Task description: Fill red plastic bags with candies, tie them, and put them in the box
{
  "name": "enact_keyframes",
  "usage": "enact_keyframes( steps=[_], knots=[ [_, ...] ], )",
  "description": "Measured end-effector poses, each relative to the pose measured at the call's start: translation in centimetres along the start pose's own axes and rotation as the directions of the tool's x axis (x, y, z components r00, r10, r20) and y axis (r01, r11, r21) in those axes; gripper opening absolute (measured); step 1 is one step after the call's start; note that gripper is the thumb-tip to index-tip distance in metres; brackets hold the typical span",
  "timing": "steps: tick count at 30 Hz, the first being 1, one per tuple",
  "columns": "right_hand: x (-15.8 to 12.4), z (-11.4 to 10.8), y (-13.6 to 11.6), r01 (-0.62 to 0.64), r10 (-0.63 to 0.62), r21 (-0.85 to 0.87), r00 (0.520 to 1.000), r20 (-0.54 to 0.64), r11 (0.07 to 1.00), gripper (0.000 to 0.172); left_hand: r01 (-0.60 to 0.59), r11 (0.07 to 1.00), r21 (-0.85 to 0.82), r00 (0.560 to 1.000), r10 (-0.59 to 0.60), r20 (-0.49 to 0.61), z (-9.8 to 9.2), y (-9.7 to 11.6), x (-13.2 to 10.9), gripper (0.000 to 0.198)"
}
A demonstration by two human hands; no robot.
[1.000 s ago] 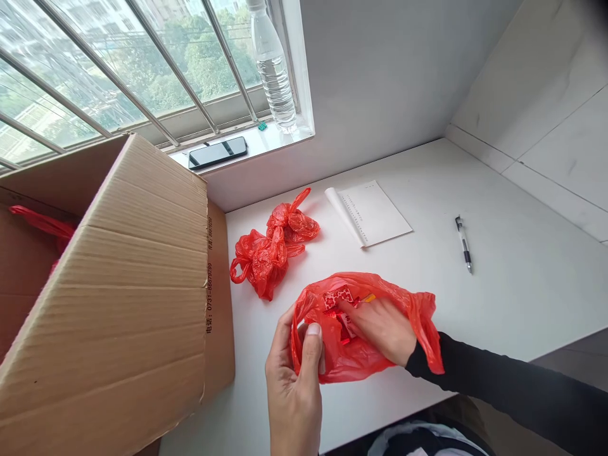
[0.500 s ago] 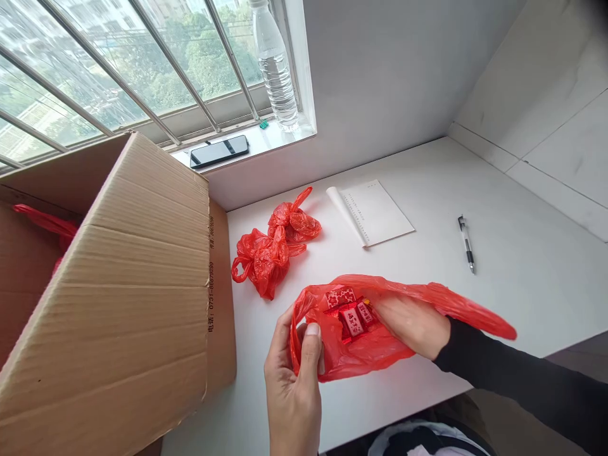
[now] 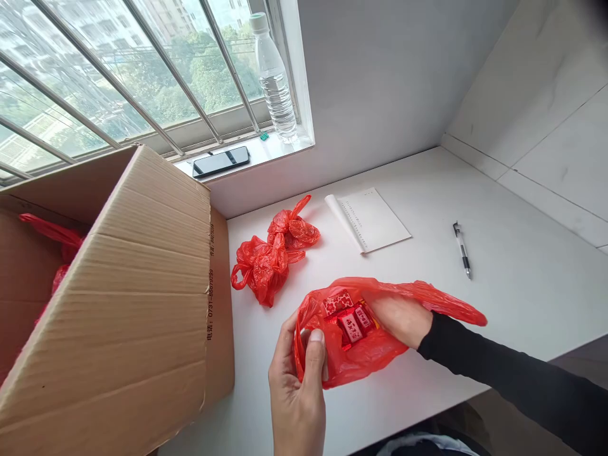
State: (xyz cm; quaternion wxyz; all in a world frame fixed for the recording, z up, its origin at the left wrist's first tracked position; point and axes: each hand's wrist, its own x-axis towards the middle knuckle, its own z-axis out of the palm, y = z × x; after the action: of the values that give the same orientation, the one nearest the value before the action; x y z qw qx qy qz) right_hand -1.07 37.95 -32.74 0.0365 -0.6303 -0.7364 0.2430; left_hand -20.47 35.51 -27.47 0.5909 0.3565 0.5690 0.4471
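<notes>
My left hand point(image 3: 301, 373) pinches the left rim of a red plastic bag point(image 3: 361, 367), thumb inside and fingers outside. The bag lies open over the table's front part. Several small red-wrapped packets point(image 3: 351, 326) with pale printed labels rest inside it, close together. My right hand point(image 3: 399, 316), below a black sleeve, reaches into the bag from the right. Its fingers are hidden by the packets and the film, so whether they grip anything does not show. One long handle of the bag trails to the right over my wrist.
A large cardboard box point(image 3: 142, 304) stands at the left with red plastic inside. Two knotted red bags point(image 3: 263, 263) lie beside it. Behind are an open notebook point(image 3: 375, 218) and a pen point(image 3: 462, 250). A phone point(image 3: 221, 162) and a water bottle point(image 3: 275, 88) are on the windowsill.
My right hand and sleeve have shifted slightly left inside the bag, and the trailing handle has moved left with them. The left hand still holds the rim. The camera view has tilted a little.
</notes>
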Motion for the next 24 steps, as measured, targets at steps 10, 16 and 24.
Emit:
enact_keyframes(
  steps=[10, 16, 24],
  knots=[
    [-2.2, -1.9, -0.1, 0.014, -0.001, -0.215, 0.998, 0.061, 0.977, 0.023, -0.015, 1.000, 0.005, 1.000, 0.015, 0.008, -0.6, -0.5, 0.1, 0.044],
    [-1.8, -3.3, -1.8, -0.067, 0.056, -0.127, 0.994, -0.089, 0.990, 0.018, 0.000, 1.000, -0.007, 1.000, 0.000, -0.008, -0.5, -0.5, 0.0, 0.045],
    [-0.4, -1.4, -2.1, 0.005, -0.038, -0.187, 0.984, -0.172, 0.982, 0.018, -0.017, 1.000, -0.004, 1.000, 0.017, -0.006, -0.6, -0.7, 0.0, 0.047]
  ],
)
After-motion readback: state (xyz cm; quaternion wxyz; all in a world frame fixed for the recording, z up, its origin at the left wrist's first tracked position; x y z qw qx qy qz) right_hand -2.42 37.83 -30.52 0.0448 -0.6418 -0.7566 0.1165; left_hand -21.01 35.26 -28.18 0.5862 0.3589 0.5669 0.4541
